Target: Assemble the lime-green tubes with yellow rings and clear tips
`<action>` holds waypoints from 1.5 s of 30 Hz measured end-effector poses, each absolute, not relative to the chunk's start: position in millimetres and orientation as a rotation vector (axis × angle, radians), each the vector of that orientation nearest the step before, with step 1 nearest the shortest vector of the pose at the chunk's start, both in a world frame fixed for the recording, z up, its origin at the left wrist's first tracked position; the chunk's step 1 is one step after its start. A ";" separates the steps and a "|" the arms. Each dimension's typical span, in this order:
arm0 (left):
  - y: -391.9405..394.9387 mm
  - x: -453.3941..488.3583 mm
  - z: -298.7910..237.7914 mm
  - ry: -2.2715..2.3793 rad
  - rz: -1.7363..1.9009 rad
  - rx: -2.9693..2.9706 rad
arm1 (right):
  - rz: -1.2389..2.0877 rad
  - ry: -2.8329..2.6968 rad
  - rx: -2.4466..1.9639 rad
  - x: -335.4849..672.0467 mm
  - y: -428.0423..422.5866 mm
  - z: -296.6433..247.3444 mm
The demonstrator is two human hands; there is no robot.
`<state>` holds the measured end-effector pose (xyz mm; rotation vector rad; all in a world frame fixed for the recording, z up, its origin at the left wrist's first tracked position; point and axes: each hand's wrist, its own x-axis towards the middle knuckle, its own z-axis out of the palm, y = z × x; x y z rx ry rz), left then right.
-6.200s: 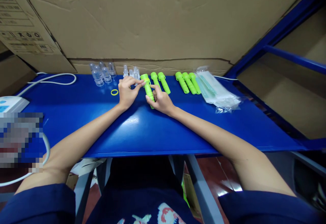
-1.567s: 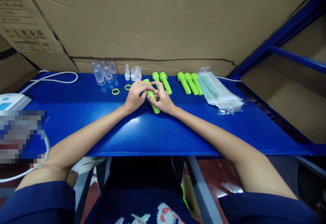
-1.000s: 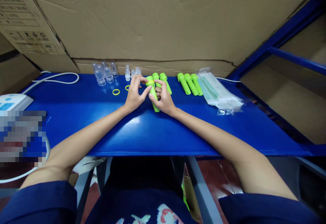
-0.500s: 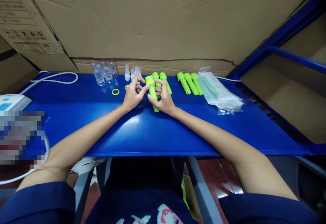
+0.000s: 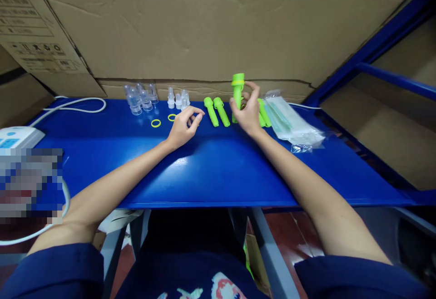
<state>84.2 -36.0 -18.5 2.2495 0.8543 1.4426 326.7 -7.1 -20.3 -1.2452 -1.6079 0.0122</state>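
In my right hand [image 5: 248,110] is a bright green, flashlight-shaped tube [image 5: 237,91], held nearly upright with its wide head at the top. A yellow ring circles the neck of that head. The hand is over the right-hand group of green tubes [image 5: 264,116] and hides part of them. My left hand [image 5: 186,126] rests loosely curled above the blue table, thumb and fingertips apart, with nothing seen in it. Close by it are a yellow ring [image 5: 172,117] and small clear nozzle-like pieces [image 5: 170,98]. Two more green tubes [image 5: 216,112] lie between the hands.
Clear plastic cups [image 5: 135,101] stand at the back left, with another yellow ring [image 5: 156,123] before them. Plastic-wrapped packets [image 5: 289,122] lie on the right. A white power strip [image 5: 20,138] and cable sit far left. Cardboard [image 5: 204,26] walls the back of the blue table [image 5: 211,172].
My right hand has carried the green tube with its yellow ring to the right and raised it upright. My left hand has let go of it and stayed near its place.
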 end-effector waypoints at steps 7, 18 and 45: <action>-19.2 67.7 -13.8 1.349 1.291 2.448 | -0.172 -1.701 -1.784 357.4 -0.7 -21.2; -20.4 52.4 -4.7 2.128 0.647 2.380 | -0.322 -1.850 -2.087 340.9 -12.3 -17.7; -19.8 56.8 -2.2 1.970 0.466 2.634 | -0.302 -2.205 -1.679 312.3 -17.8 -25.4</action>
